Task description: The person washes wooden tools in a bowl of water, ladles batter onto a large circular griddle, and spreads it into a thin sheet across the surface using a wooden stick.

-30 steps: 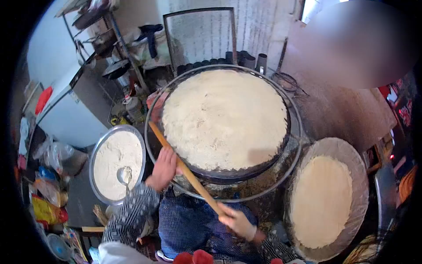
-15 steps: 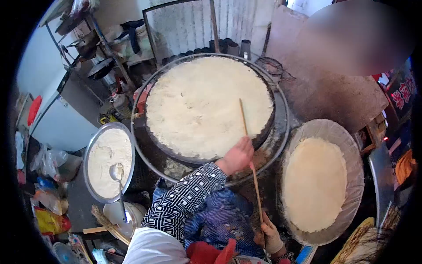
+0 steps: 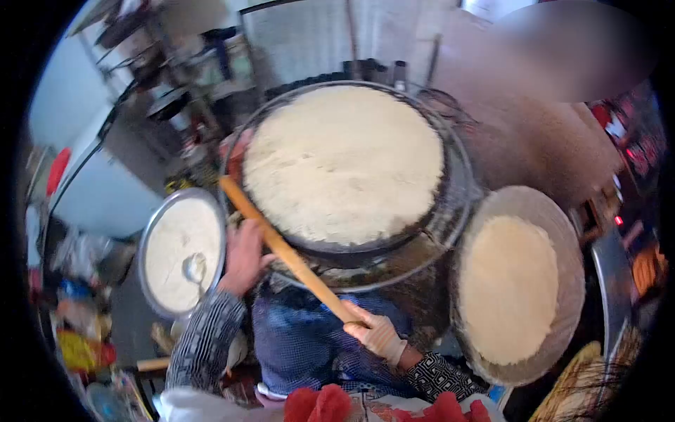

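In my gloved right hand (image 3: 376, 335) is the lower end of a long flat wooden strip (image 3: 287, 253), which slants up and left past the front edge of the griddle. My left hand (image 3: 244, 259) is open, fingers apart, between the batter bowl and the strip; whether its thumb touches the strip I cannot tell. A pale, thin pancake (image 3: 344, 162) covers nearly the whole large round griddle (image 3: 337, 246). Left of it stands a metal bowl (image 3: 145, 264) of cream-coloured batter (image 3: 179, 243), with a ladle (image 3: 195, 267) lying in it.
At the right, a lined oval basket (image 3: 568, 295) holds pale flat pancakes (image 3: 510, 288). A metal ring (image 3: 467, 200) surrounds the griddle. Plastic bags (image 3: 88, 250) and a white cabinet (image 3: 102, 190) are on the left. A blurred area lies at the upper right.
My left hand has let go of the wooden strip and moved left towards the bowl. My right hand has risen with the strip, which now tilts left and shows its broad face.
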`<action>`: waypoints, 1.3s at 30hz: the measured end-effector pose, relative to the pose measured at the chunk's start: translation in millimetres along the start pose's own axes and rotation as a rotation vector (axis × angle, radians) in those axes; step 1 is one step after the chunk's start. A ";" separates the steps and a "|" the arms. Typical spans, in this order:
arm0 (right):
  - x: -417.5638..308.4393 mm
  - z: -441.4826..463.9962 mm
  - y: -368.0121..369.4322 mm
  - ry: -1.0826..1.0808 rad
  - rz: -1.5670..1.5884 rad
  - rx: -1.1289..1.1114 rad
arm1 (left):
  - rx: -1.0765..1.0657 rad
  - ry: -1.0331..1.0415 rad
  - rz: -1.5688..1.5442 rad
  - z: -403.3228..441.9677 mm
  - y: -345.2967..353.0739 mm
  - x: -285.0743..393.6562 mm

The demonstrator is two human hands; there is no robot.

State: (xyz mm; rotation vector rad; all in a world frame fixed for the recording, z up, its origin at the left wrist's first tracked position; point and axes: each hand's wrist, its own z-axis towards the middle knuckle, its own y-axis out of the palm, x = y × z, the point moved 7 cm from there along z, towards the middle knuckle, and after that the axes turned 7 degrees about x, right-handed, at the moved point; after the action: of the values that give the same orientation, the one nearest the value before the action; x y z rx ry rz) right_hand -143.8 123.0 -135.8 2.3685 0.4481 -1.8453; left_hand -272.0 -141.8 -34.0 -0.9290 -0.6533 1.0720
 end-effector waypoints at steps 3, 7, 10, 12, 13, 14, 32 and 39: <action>-9.2 -14.7 -46.5 0.032 -0.717 0.053 | 0.062 0.006 -0.131 -20.9 -3.0 4.8; -3.8 -20.9 -139.4 -0.051 -1.059 0.328 | 0.130 0.432 0.064 -40.2 44.1 30.5; -36.1 -30.5 -191.8 0.056 -0.896 0.637 | -0.223 0.408 0.042 -74.3 77.2 1.6; -26.7 -46.7 -207.9 0.022 -0.595 0.832 | -0.101 0.291 -0.022 -84.4 86.8 18.0; -19.3 -48.7 -197.7 0.035 -0.493 0.778 | -0.118 0.226 0.054 -94.9 106.2 21.6; -16.0 -51.6 -182.1 0.049 -0.390 0.715 | -0.139 0.157 0.131 -109.1 128.7 25.7; 2.0 -189.0 -84.7 0.285 0.444 0.546 | -0.029 0.508 -0.351 68.5 47.8 244.5; 27.7 -124.2 -71.5 0.401 0.624 0.300 | -0.044 0.522 -0.241 69.8 124.0 220.9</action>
State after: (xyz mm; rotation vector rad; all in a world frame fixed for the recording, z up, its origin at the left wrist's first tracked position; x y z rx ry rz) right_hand -43.2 228.1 -123.5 2.6412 -0.5320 -1.2264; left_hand -304.5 108.5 -106.8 -1.0834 -0.3419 0.5664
